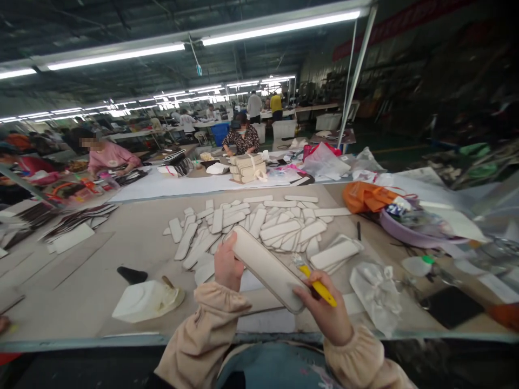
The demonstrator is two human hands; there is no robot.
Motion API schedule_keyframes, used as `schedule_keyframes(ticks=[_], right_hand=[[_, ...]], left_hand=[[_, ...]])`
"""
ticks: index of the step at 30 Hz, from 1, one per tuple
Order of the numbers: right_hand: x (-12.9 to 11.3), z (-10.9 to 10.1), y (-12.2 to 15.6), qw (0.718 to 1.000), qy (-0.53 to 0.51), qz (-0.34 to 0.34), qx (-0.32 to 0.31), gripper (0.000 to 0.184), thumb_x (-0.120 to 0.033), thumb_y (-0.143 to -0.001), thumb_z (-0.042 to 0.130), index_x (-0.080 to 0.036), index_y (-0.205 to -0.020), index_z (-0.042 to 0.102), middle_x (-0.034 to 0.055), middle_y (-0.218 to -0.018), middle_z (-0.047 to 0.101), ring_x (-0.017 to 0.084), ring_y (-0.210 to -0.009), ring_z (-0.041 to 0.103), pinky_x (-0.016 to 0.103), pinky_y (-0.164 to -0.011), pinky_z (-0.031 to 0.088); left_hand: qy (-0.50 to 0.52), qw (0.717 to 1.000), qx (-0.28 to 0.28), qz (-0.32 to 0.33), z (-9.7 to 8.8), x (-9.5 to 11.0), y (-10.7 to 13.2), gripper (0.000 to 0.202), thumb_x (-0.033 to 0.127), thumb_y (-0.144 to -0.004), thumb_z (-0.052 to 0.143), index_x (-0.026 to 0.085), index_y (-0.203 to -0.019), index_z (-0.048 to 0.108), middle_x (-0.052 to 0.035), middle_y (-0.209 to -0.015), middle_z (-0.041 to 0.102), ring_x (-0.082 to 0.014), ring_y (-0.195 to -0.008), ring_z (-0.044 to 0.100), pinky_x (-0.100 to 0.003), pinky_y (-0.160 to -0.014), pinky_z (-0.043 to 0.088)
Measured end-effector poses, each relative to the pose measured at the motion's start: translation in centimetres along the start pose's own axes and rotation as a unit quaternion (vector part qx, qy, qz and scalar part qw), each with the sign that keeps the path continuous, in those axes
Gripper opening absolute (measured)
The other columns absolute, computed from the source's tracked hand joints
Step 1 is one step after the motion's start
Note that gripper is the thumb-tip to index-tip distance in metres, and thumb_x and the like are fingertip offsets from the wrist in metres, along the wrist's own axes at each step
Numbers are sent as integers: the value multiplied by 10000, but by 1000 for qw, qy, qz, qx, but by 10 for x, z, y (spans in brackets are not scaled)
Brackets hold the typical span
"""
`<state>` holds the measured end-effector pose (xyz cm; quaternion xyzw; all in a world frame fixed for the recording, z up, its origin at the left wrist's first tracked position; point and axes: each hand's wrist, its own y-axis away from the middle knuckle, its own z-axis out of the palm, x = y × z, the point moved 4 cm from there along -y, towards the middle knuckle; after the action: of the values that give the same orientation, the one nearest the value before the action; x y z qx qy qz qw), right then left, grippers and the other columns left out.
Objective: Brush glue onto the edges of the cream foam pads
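**Holding a pale panel (pixel 265 267) aslant above a crowded worktable (pixel 138 232)**

From my remote station, through the head camera, I see the long, round-cornered panel tilted in the air over the near side, 1 end toward the far left, the other toward the near right. My left hand (pixel 228 265) is closed around the far-left end. My right hand (pixel 328 313) pinches the near-right end, thumb on the upper face, with a yellow-handled brush (pixel 324 292) caught in the same grip. Its bristles point far left; whether they touch the panel, I cannot tell.

Beyond lies a loose heap of pale strips (pixel 279 227), with a small stack (pixel 338 254) of similar pieces to its right. On the left, a white plastic container (pixel 138 301) sits just beside a black object (pixel 132 274). On the right are a clear plastic bag (pixel 377 294) and, farther off, a purple basin (pixel 405 232) with an orange bag (pixel 360 195) at its left.

At the far side, 1 person in a patterned top (pixel 248 139) sits behind a tied bundle (pixel 245 168).
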<state>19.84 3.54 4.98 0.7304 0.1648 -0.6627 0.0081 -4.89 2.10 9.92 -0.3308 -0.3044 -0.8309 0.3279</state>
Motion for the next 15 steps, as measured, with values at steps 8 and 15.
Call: schedule_keyframes(ticks=[8, 15], right_hand=[[-1, 6, -3, 1000, 11, -8, 6, 330, -392, -700, 697, -230, -880, 473, -15, -749, 549, 137, -620, 533, 241, -556, 441], [-5, 5, 0, 996, -84, 5, -20, 359, -327, -690, 716, -250, -898, 433, -74, -602, 394, 110, -498, 407, 228, -456, 358]], left_hand=[[7, 998, 63, -8, -26, -6, -7, 147, 191, -755, 605, 150, -896, 595, -22, -789, 633, -129, -707, 608, -263, -690, 508], [-1, 998, 60, -3, -34, -6, -4, 129, 228, -829, 523, 146, -808, 620, -62, -805, 658, -169, -788, 629, -269, -684, 524]])
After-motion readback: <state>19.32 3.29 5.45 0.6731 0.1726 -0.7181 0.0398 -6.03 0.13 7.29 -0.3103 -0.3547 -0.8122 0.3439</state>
